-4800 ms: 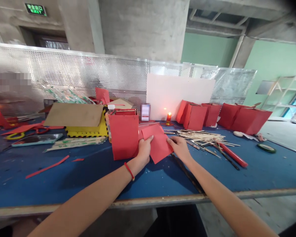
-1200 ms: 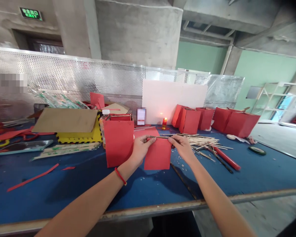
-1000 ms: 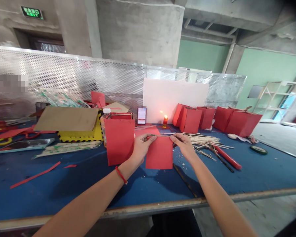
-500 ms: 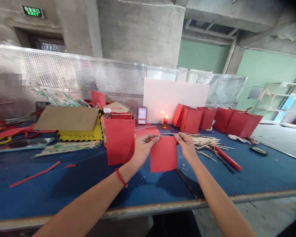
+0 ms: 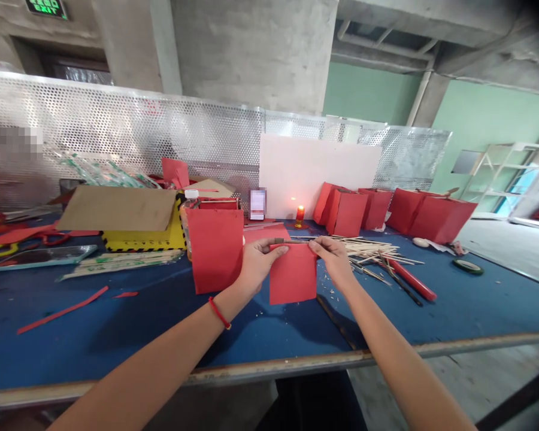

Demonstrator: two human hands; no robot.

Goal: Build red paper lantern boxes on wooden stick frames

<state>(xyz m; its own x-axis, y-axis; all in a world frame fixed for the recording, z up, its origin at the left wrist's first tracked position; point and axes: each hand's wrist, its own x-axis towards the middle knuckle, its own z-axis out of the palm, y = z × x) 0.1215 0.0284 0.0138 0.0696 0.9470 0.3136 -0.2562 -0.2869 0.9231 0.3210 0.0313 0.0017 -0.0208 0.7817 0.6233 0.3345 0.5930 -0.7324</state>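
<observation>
A small red paper panel (image 5: 293, 275) hangs upright above the blue table, pinched at its two top corners. My left hand (image 5: 263, 260) grips the left corner between thumb and fingers, and my right hand (image 5: 332, 256) does the same on the right. Along the top edge runs a thin dark stick (image 5: 295, 240), partly hidden by my fingers. Just left of my left hand stands a red paper box (image 5: 216, 251) with sticks across its top. Behind my hands a lit red candle (image 5: 300, 215) burns, and loose wooden sticks (image 5: 372, 251) lie to the right.
Several red paper boxes (image 5: 345, 212) stand at the back right. Nearby lie a red tube (image 5: 413, 280) and a roll of green tape (image 5: 468, 267). On the left are a yellow box (image 5: 139, 239), packaged sticks (image 5: 121, 264) and a paper strip (image 5: 65, 310). A phone (image 5: 257, 205) leans behind.
Both hands stay on the red panel; the right hand's fingers have shifted slightly inward along its top edge. The whole view has shifted a little, so things appear slightly higher.
</observation>
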